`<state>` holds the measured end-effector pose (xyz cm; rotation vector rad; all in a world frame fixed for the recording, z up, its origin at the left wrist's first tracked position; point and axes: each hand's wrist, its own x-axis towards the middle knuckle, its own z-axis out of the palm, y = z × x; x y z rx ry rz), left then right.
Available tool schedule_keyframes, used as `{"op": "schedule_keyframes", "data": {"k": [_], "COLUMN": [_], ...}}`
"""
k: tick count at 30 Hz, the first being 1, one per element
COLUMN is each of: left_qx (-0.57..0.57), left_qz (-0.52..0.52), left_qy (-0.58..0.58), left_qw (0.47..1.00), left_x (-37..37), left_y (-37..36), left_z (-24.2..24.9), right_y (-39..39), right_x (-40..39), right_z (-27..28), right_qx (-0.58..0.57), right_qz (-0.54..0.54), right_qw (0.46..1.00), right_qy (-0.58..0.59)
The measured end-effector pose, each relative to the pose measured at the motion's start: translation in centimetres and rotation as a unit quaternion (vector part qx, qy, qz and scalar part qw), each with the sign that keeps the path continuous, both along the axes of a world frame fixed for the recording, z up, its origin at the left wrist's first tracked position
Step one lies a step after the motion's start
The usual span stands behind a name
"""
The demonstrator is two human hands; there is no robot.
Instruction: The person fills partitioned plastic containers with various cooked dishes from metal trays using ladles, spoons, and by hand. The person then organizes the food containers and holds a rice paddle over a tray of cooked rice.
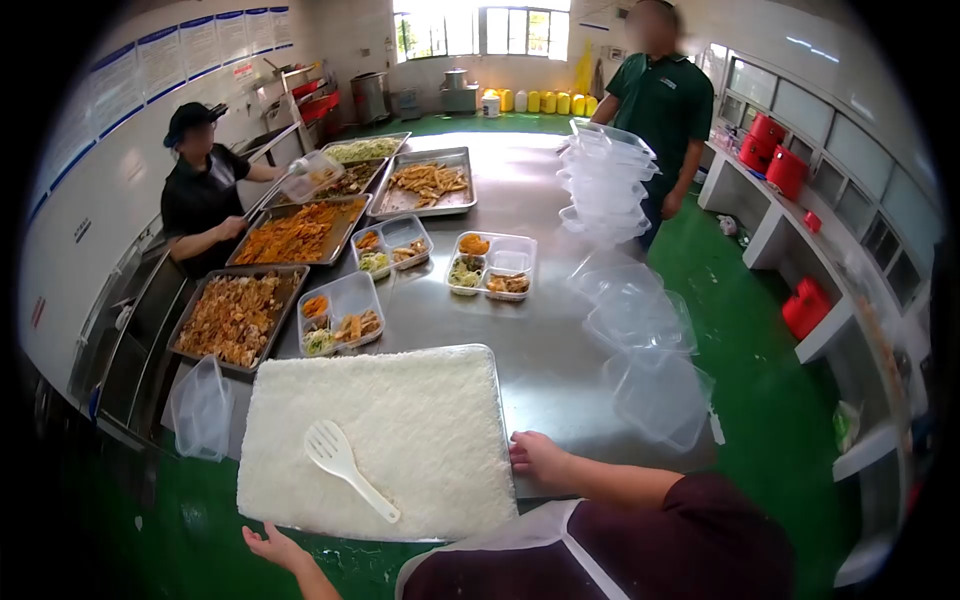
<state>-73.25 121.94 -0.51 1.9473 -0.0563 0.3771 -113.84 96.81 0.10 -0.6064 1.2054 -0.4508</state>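
A large tray of white rice (pixel 280 420) lies at the near end of the metal table. On the rice rests a white slotted spatula (pixel 345 465), its handle towards the near edge. My left hand (pixel 276 548) is beside the tray's near left corner, its fingers apart and holding nothing. At the tray's right edge is my right hand (pixel 541 458), fingertips against or very close to the rim, with nothing seen in it. Beyond the rice are filled compartment boxes, one (pixel 340 315) near the rice and another (pixel 493 265) farther right.
Trays of browned food (pixel 232 318), orange food (pixel 300 232) and pale strips (pixel 427 184) line the left side. Stacked clear containers (pixel 605 185) and loose lids (pixel 655 395) are on the right. A person (pixel 205 200) at left holds a box; another person (pixel 660 105) stands behind the stack.
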Motion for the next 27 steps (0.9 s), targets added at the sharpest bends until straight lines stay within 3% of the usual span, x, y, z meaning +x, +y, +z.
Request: {"op": "schedule_keyframes", "data": {"k": [2,3,4,9,18,21,24,27], "left_qx": [0.006,-0.054,-0.025,-0.076,-0.066,-0.065,-0.116,-0.207], "left_qz": [-0.009,-0.014,-0.002,0.039,0.028,0.039,0.037,-0.054], "left_qy": [0.046,0.038,0.021,0.146,0.128,0.173,0.251,0.320], "left_qw": [0.999,0.998,0.999,0.986,0.989,0.982,0.960,0.923], "left_x": [0.3,0.7,0.8,-0.1,0.3,-0.3,-1.0,-2.5], "left_y": [0.5,1.0,1.4,1.4,1.6,1.3,1.0,-0.2], "left_z": [-0.5,-2.1,-3.0,-2.5,-3.5,-2.8,-3.0,-3.5], "right_y": [-1.1,-1.5,-1.8,-2.3,-3.0,-3.1,-3.9,-5.5], "right_x": [0.4,0.7,0.8,1.6,1.2,0.3,-2.9,-6.3], "right_z": [-0.8,-1.3,-1.4,-0.7,-0.8,-0.2,-0.7,-0.6], "right_qx": [-0.002,0.001,0.021,0.063,0.042,0.040,0.033,0.012], "right_qz": [-0.011,-0.008,0.005,0.007,0.033,0.022,0.012,-0.008], "right_qw": [1.000,1.000,0.999,0.995,0.997,0.998,0.999,1.000], "right_qy": [0.000,-0.001,-0.030,-0.083,-0.058,-0.037,-0.030,0.004]}}
